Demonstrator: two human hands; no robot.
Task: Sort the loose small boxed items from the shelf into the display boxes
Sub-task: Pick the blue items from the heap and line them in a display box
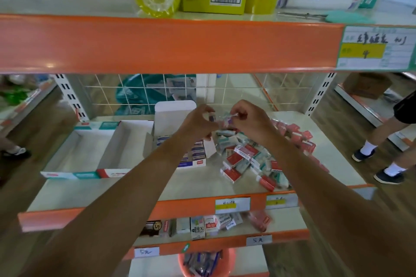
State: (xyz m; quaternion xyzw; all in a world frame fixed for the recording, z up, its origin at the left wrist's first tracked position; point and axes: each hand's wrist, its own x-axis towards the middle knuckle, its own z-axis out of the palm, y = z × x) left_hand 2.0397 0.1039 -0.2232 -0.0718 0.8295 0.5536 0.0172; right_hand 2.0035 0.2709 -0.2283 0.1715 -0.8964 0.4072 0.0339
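You are pinching a small wrapped box (221,121) between left hand (197,120) and right hand (246,118), holding it over the loose pile (254,155) beside the part-filled display box (194,159), probably to check its kind.

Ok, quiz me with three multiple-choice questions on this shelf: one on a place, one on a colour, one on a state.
1. Where does the pile of loose small boxes lie relative to the display boxes?
A) left of them
B) right of them
C) on the floor

2. What colour is the top shelf's front strip?
A) blue
B) orange
C) green

3. What are the left hand and right hand doing?
A) hanging idle
B) lifting a display box
C) both pinching one small packet

Answers: B, the pile lies to their right; B, the strip is orange; C, both hands' fingers meet on the packet.
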